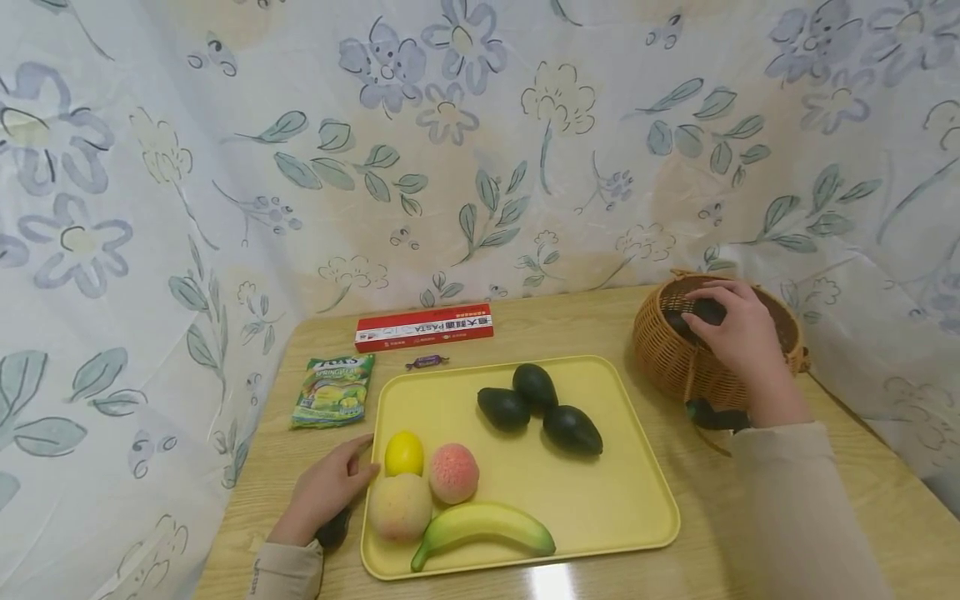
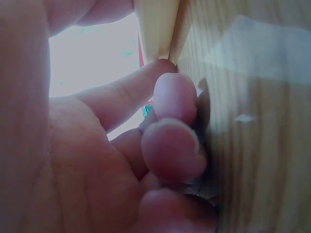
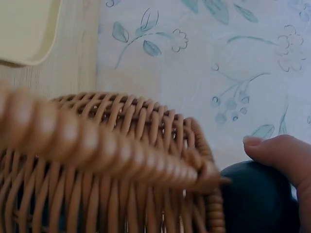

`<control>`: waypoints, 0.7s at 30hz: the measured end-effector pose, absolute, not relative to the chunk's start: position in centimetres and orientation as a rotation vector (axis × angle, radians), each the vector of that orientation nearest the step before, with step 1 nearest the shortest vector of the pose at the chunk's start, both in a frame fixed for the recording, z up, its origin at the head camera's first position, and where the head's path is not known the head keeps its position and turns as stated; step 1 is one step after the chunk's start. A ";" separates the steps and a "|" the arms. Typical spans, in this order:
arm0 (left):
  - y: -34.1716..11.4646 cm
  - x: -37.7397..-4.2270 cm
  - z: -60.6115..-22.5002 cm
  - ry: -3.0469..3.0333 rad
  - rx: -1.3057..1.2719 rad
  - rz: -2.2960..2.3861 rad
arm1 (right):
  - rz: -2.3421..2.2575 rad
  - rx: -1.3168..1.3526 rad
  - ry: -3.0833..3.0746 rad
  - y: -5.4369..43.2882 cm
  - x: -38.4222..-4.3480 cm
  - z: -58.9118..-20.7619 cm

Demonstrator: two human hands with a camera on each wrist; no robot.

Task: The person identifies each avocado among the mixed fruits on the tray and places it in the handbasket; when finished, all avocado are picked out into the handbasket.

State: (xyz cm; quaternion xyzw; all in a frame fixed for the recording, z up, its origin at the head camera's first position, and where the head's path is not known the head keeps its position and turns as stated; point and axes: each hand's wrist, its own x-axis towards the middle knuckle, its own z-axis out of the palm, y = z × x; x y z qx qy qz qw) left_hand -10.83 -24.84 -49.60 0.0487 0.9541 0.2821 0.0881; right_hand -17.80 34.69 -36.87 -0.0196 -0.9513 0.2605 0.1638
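In the head view, my right hand (image 1: 738, 329) holds a dark green avocado (image 1: 708, 312) at the opening of a brown wicker basket (image 1: 667, 371). The thumb lies along the avocado (image 3: 260, 196) in the right wrist view, just beyond the basket's rim. Other dark rounded shapes show inside the basket, partly hidden. On the left, my left hand (image 1: 330, 487) rests on the table with its fingertips at the rim of a yellow tray (image 1: 630, 517); its fingers are loosely bent. Three avocados (image 1: 536, 387) lie grouped toward the back of the tray.
At the tray's front left are a lemon (image 1: 404, 454), a pink peach-like fruit (image 1: 454, 473), a paler peach (image 1: 401, 508) and a banana (image 1: 487, 529). A green snack bag (image 1: 332, 392), a red pasta box (image 1: 424, 327) and a purple-wrapped candy (image 1: 427, 362) lie behind. Floral cloth (image 1: 480, 167) surrounds the table.
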 end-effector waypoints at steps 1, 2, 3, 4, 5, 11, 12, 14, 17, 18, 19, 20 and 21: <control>-24.8 -10.8 -49.6 2.842 0.147 0.834 | 0.738 -0.064 -2.723 34.9 -17.8 -37.0; -24.8 -10.8 -49.6 2.842 0.150 0.829 | 0.734 -0.072 -2.737 35.0 -17.8 -37.2; -24.8 -10.8 -49.7 2.843 0.152 0.824 | 0.738 -0.077 -2.748 35.1 -17.7 -37.3; -24.7 -10.8 -49.7 2.843 0.153 0.821 | 0.741 -0.074 -2.757 35.2 -17.7 -37.5; -24.7 -10.8 -49.6 2.844 0.156 0.818 | 0.742 -0.068 -2.762 35.2 -17.5 -37.7; -24.7 -10.6 -49.5 2.852 0.184 0.821 | 0.766 0.114 -2.668 33.0 -16.1 -38.1; -24.7 -10.6 -49.5 2.853 0.187 0.823 | 0.774 0.176 -2.642 32.2 -15.9 -38.2; -24.7 -10.6 -49.5 2.855 0.193 0.829 | 0.781 0.328 -2.605 30.5 -15.5 -38.3; -24.8 -10.7 -49.4 2.854 0.190 0.835 | 0.783 0.593 -2.600 27.8 -15.0 -39.0; -24.8 -10.7 -49.4 2.854 0.192 0.834 | 0.786 0.674 -2.607 27.0 -14.9 -39.4; -24.8 -10.8 -49.3 2.853 0.194 0.832 | 0.784 0.747 -2.623 26.2 -14.8 -39.8; -24.8 -10.8 -49.3 2.855 0.196 0.829 | 0.792 0.812 -2.642 25.5 -14.6 -40.2; -24.8 -10.8 -49.3 2.858 0.197 0.827 | 0.803 0.872 -2.657 24.8 -14.5 -40.6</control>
